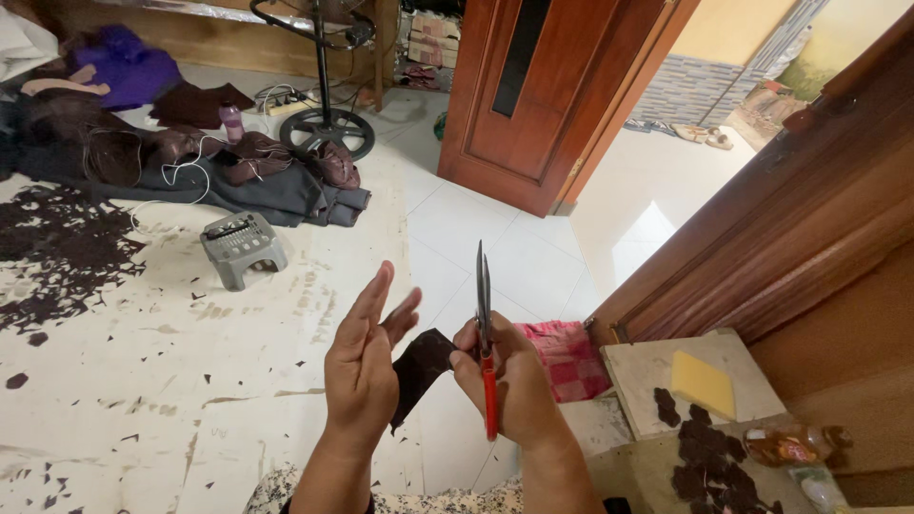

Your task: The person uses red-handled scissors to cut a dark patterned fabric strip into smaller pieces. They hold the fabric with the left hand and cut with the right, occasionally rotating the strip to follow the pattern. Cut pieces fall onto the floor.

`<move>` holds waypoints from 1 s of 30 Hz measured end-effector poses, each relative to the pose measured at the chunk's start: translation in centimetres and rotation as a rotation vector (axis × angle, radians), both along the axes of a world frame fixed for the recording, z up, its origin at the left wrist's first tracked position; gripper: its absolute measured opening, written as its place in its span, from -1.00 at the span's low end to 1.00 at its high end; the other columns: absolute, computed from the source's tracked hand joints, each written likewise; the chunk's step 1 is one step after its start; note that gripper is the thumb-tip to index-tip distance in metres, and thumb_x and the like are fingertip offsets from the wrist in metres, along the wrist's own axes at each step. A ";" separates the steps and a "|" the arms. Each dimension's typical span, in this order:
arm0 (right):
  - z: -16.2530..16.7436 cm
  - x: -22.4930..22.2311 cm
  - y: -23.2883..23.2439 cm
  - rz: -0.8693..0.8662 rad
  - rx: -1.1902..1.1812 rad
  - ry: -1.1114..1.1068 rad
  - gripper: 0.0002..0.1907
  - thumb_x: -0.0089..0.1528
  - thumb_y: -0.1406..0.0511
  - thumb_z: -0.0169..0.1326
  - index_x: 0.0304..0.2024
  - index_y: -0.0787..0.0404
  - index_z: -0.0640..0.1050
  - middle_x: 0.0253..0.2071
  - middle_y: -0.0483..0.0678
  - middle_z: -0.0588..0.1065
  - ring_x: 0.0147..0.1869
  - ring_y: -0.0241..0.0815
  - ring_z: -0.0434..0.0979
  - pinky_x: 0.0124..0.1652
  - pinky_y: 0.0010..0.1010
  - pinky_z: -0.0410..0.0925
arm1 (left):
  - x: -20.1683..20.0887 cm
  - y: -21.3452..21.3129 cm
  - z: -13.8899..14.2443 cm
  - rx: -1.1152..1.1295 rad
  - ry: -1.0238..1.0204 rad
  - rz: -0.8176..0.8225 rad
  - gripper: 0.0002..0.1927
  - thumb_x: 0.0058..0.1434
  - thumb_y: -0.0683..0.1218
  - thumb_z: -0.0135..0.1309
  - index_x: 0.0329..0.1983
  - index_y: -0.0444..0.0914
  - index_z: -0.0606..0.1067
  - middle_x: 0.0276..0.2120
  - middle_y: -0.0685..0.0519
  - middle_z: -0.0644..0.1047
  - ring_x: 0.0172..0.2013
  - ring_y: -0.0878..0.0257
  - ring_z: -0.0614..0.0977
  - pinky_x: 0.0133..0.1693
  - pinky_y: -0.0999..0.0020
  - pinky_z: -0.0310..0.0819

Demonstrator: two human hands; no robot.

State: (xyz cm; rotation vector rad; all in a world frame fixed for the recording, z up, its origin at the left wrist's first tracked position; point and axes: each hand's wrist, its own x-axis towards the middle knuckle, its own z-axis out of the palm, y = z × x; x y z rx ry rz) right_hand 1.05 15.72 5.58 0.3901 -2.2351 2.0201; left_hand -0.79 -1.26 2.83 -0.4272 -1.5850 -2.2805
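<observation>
Holding red-handled scissors (486, 328) upright, blades together, the right hand (509, 381) is clamped on the handles. The left hand (367, 357), fingers extended and open, touches a dark leather piece (419, 366) between both hands.

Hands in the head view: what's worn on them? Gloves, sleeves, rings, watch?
Both hands are bare: no gloves on the left hand or the right hand. No ring, watch or bracelet shows on either. The forearms are uncovered right down to the bottom edge of the picture, so no sleeves appear. Below them lies a strip of light garment with a small dark speckled print, apparently the person's clothing.
</observation>
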 end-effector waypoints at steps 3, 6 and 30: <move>-0.2 0.1 -0.2 0.007 -0.051 -0.041 -0.83 0.20 0.51 0.14 -0.27 0.23 0.42 -0.38 -0.19 0.35 -0.39 -0.44 0.26 -0.42 -0.57 0.20 | -0.1 0.0 -0.2 -0.106 0.098 0.031 -0.35 0.26 -0.41 -0.37 0.47 -0.43 0.20 0.41 -0.33 0.34 0.45 0.01 0.32 0.40 0.26 0.09; -0.4 0.1 -0.4 0.006 -0.027 0.032 -0.83 0.22 0.52 0.14 -0.26 0.24 0.43 -0.37 -0.19 0.35 -0.36 -0.45 0.26 -0.38 -0.59 0.21 | 0.2 -0.3 -0.3 0.114 -0.152 -0.225 -0.36 0.25 -0.32 -0.23 0.46 -0.35 0.20 0.37 -0.21 0.38 0.19 0.23 0.48 0.05 0.42 0.36; -1.3 1.0 -1.8 0.054 0.173 -0.393 -0.69 0.15 0.19 0.27 -0.19 0.26 0.55 -0.33 -0.10 0.48 -0.22 -0.30 0.43 -0.18 -0.45 0.34 | 1.0 -1.7 0.7 0.073 -0.279 -0.025 -0.87 0.29 -0.19 0.12 -0.17 -0.37 0.57 -0.36 0.11 0.62 -0.38 0.46 0.56 -0.32 0.56 0.46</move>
